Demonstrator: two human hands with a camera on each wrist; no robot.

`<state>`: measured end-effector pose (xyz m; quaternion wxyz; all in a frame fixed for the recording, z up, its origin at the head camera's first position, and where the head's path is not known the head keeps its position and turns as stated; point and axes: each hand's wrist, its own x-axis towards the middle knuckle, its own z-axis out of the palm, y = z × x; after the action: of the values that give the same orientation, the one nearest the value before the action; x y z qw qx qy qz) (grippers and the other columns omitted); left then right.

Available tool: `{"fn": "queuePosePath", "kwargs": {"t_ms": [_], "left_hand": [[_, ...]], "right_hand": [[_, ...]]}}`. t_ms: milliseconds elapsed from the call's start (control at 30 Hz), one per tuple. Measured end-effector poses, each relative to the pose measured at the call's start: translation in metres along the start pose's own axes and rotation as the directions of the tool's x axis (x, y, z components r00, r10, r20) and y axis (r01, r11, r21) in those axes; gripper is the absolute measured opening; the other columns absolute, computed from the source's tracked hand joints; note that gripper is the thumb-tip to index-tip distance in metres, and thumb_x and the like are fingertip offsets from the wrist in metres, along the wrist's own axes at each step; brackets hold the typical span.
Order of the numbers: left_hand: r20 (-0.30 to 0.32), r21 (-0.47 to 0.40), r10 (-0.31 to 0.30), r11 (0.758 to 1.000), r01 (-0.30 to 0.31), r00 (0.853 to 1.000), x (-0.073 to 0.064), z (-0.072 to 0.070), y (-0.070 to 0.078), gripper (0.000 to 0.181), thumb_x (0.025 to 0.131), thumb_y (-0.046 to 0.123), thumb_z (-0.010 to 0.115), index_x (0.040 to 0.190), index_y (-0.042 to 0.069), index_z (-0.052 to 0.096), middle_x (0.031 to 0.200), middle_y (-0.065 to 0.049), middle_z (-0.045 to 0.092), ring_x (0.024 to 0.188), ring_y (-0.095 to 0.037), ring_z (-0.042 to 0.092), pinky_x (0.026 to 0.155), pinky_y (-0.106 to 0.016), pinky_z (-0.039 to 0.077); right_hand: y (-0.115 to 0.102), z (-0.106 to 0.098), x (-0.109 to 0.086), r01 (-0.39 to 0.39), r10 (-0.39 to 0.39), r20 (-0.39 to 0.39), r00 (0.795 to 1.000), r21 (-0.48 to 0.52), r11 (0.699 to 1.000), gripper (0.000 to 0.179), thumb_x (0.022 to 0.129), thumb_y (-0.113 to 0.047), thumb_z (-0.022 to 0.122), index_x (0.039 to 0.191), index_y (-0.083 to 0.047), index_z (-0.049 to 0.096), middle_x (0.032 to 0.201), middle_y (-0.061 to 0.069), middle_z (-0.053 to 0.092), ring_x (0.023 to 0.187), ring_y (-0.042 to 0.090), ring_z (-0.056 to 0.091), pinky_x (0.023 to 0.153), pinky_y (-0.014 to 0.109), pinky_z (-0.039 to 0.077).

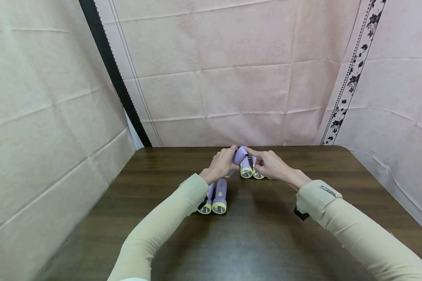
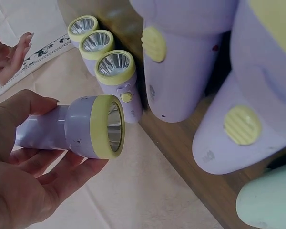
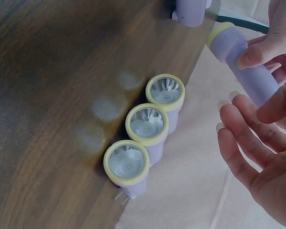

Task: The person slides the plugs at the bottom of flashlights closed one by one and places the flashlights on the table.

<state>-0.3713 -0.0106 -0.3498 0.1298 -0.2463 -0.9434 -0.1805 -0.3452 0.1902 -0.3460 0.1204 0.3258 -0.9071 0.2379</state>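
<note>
Near the table's far edge, my left hand grips a purple flashlight with a yellow rim round its lens. The thumb lies on one side of its body and the fingers curl under the other. My right hand is at the flashlight's tail end; a digit overlaps the tail in the right wrist view. Its other fingers are spread loosely, partly beneath the body. Beside the hands stands a row of three similar flashlights, lenses facing out; two metal prongs show by the nearest one.
Two more purple flashlights lie side by side near my left forearm, which partly covers one. A pale green end shows at the edge of the left wrist view. The brown wooden table meets a hanging cream cloth behind.
</note>
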Motion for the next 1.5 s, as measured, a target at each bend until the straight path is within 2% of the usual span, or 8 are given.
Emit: {"fn": "queuePosePath", "kwargs": {"t_ms": [233, 433, 600, 733, 867, 1167, 1400, 1500], "left_hand": [[0.045, 0.06, -0.062, 0.996, 0.059, 0.997, -0.001, -0.004, 0.005, 0.049, 0.077, 0.024, 0.081, 0.11, 0.012, 0.047, 0.098, -0.005, 0.065, 0.082, -0.024, 0.065, 0.066, -0.039, 0.051], [0.082, 0.135, -0.126, 0.984, 0.115, 0.989, 0.0, -0.012, 0.008, 0.052, 0.075, 0.03, 0.08, 0.11, 0.011, 0.048, 0.098, -0.006, 0.062, 0.083, -0.026, 0.064, 0.068, -0.041, 0.052], [0.13, 0.165, -0.228, 0.965, 0.205, 0.965, -0.001, -0.015, 0.012, 0.057, 0.075, 0.034, 0.079, 0.115, 0.008, 0.047, 0.097, -0.008, 0.064, 0.083, -0.026, 0.065, 0.071, -0.04, 0.052], [0.168, 0.142, -0.276, 0.957, 0.254, 0.946, -0.004, -0.011, 0.016, 0.074, 0.074, 0.033, 0.081, 0.129, 0.009, 0.038, 0.102, -0.011, 0.066, 0.089, -0.028, 0.065, 0.072, -0.04, 0.051], [0.219, 0.15, -0.261, 0.961, 0.232, 0.94, -0.008, -0.003, 0.018, 0.081, 0.072, 0.036, 0.083, 0.133, 0.012, 0.036, 0.109, -0.011, 0.066, 0.094, -0.029, 0.065, 0.074, -0.041, 0.052], [0.27, 0.263, -0.221, 0.953, 0.149, 0.937, -0.008, 0.019, 0.024, 0.067, 0.074, 0.046, 0.079, 0.121, 0.009, 0.05, 0.108, -0.008, 0.065, 0.095, -0.025, 0.066, 0.075, -0.038, 0.054], [0.309, 0.324, -0.236, 0.937, 0.131, 0.921, -0.007, 0.03, 0.026, 0.05, 0.079, 0.049, 0.075, 0.106, 0.011, 0.058, 0.107, -0.006, 0.065, 0.096, -0.023, 0.065, 0.074, -0.038, 0.054], [0.329, 0.347, -0.245, 0.929, 0.124, 0.912, -0.01, 0.036, 0.026, 0.048, 0.08, 0.049, 0.074, 0.105, 0.012, 0.06, 0.108, -0.006, 0.065, 0.096, -0.022, 0.064, 0.074, -0.037, 0.054]], "right_hand": [[-0.002, 0.001, -0.002, -0.04, 0.039, 0.039, 0.998, 0.001, 0.999, 0.075, 0.08, 0.0, 0.057, 0.15, -0.012, 0.033, 0.072, 0.0, 0.064, 0.065, 0.011, 0.058, 0.058, 0.025, 0.044], [-0.005, -0.004, 0.0, -0.063, 0.063, 0.052, 0.997, -0.013, 0.998, 0.079, 0.082, -0.004, 0.059, 0.153, -0.013, 0.026, 0.08, 0.002, 0.066, 0.071, 0.013, 0.061, 0.064, 0.028, 0.047], [-0.002, -0.007, -0.001, -0.09, 0.092, 0.029, 0.995, -0.051, 0.995, 0.079, 0.082, -0.005, 0.06, 0.153, -0.009, 0.025, 0.082, 0.001, 0.068, 0.068, 0.009, 0.057, 0.066, 0.029, 0.046], [0.002, -0.007, -0.004, -0.089, 0.091, 0.028, 0.995, -0.06, 0.994, 0.075, 0.082, -0.005, 0.058, 0.151, -0.005, 0.028, 0.08, 0.001, 0.067, 0.067, 0.009, 0.055, 0.065, 0.028, 0.045], [0.004, -0.007, -0.006, -0.09, 0.091, 0.036, 0.995, -0.042, 0.995, 0.072, 0.081, -0.003, 0.056, 0.149, -0.004, 0.032, 0.08, 0.001, 0.066, 0.067, 0.009, 0.055, 0.064, 0.027, 0.045], [0.006, -0.011, -0.008, -0.109, 0.111, 0.036, 0.993, -0.049, 0.993, 0.064, 0.08, -0.003, 0.055, 0.142, -0.003, 0.043, 0.081, 0.001, 0.067, 0.066, 0.009, 0.055, 0.063, 0.028, 0.044], [0.009, -0.013, -0.009, -0.112, 0.113, 0.022, 0.993, -0.05, 0.992, 0.059, 0.079, -0.003, 0.056, 0.138, -0.003, 0.048, 0.08, 0.003, 0.066, 0.063, 0.01, 0.053, 0.061, 0.028, 0.043], [0.01, -0.01, -0.012, -0.119, 0.12, 0.027, 0.992, -0.038, 0.992, 0.058, 0.08, -0.003, 0.056, 0.137, -0.002, 0.049, 0.08, 0.005, 0.066, 0.061, 0.01, 0.052, 0.058, 0.027, 0.042]]}}
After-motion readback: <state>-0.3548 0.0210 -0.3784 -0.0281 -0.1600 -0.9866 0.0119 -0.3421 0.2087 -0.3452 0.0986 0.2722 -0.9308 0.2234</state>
